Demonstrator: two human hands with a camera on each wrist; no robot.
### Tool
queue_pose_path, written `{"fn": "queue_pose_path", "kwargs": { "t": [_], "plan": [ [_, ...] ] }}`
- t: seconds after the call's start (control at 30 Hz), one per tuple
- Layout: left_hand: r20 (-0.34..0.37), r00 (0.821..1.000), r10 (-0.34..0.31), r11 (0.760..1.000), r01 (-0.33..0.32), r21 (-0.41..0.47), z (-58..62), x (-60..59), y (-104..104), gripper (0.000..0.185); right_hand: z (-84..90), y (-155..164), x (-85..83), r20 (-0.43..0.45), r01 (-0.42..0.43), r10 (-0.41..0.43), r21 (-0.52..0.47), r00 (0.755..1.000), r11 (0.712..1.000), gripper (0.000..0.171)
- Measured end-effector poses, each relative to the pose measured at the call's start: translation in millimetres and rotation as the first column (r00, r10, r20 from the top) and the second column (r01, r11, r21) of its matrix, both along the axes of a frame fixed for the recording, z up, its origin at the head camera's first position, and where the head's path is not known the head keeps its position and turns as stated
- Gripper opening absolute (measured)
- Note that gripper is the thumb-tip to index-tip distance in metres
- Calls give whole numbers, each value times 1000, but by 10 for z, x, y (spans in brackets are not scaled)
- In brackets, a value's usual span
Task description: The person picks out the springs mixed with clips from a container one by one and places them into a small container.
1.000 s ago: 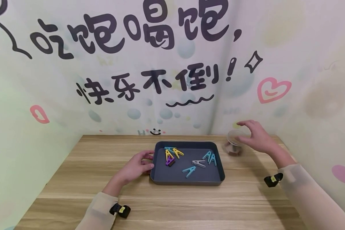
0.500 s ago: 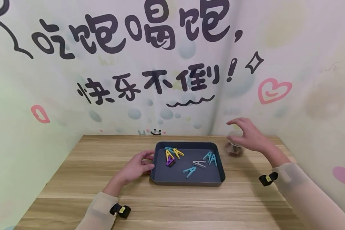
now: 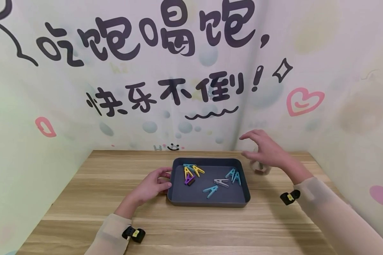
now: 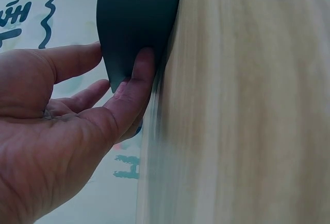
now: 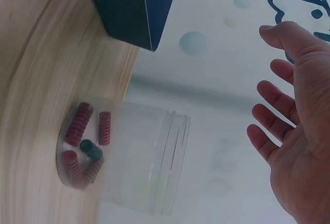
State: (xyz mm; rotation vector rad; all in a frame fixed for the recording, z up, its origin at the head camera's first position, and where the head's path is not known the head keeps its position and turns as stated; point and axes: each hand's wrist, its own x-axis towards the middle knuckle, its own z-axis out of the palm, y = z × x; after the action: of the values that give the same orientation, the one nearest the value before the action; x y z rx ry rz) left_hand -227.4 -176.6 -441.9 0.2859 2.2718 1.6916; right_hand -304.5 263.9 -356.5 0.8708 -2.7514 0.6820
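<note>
My left hand [image 3: 152,185] rests at the left end of a dark grey tray [image 3: 207,203], its fingers [image 4: 147,64] touching the outer wall. Inside lie several blue, yellow, purple and grey clothespins [image 3: 221,182]; a small dark ribbed piece [image 3: 191,182] sits against the purple one. My right hand [image 3: 264,150] hovers above the table's back right, thumb and fingers spread, holding nothing. Partly behind it stands a clear jar [image 3: 261,168]. The right wrist view shows ribbed red pieces [image 5: 79,124] and a green one [image 5: 91,150] at its bottom.
A wood-grain table [image 3: 178,230] carries the tray and jar. Behind it hangs a white printed backdrop [image 3: 131,131] with black lettering, at the table's back edge. Pale walls or cloth enclose both sides.
My right hand has moved left, from above the right side of the jar toward the tray. The left hand, tray and clothespins have stayed in place.
</note>
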Motion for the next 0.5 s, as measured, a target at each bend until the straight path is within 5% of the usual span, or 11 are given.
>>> {"fn": "queue_pose_path", "kwargs": {
  "t": [0.5],
  "plan": [
    [4, 1000, 8, 1000, -8, -1, 15, 22, 9, 58, 46, -326, -9, -30, -82, 84, 60, 996, 995, 42]
  ]
}}
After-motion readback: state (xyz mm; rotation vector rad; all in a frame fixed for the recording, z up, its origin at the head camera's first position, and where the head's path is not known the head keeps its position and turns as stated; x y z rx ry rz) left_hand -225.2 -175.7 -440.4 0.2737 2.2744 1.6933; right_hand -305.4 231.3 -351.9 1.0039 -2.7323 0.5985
